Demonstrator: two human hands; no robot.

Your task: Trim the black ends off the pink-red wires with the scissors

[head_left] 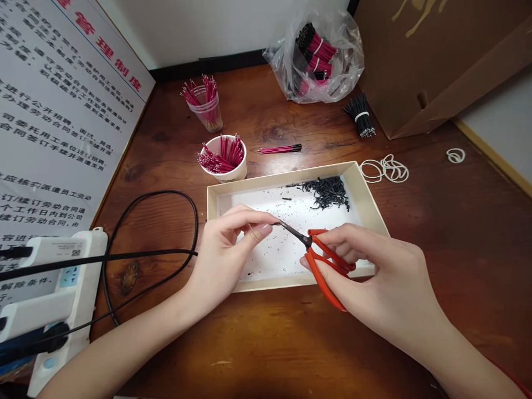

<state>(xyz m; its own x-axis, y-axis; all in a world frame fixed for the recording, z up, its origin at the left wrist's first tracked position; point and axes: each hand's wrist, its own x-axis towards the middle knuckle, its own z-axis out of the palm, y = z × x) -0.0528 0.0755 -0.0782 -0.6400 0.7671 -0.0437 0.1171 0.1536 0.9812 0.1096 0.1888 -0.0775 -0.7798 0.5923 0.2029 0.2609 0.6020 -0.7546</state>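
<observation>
Over a cardboard tray (pixel 366 191) on the bench (pixel 457 266), the right hand (pixel 374 271) had a closed grip on red scissors (pixel 328 266), blades at the left hand (pixel 226 249), whose pinch grip held something too thin to tell. Black clippings (pixel 326 193) lay in the tray; a white cup (pixel 222 174) of red wires stood beyond.

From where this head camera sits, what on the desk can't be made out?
All in the head view:
- What the left hand pinches at the tip of the scissors: its fingers hide it.
- The black specks in the tray: too small to identify.
- The brown packaging: cut off by the top edge.
</observation>
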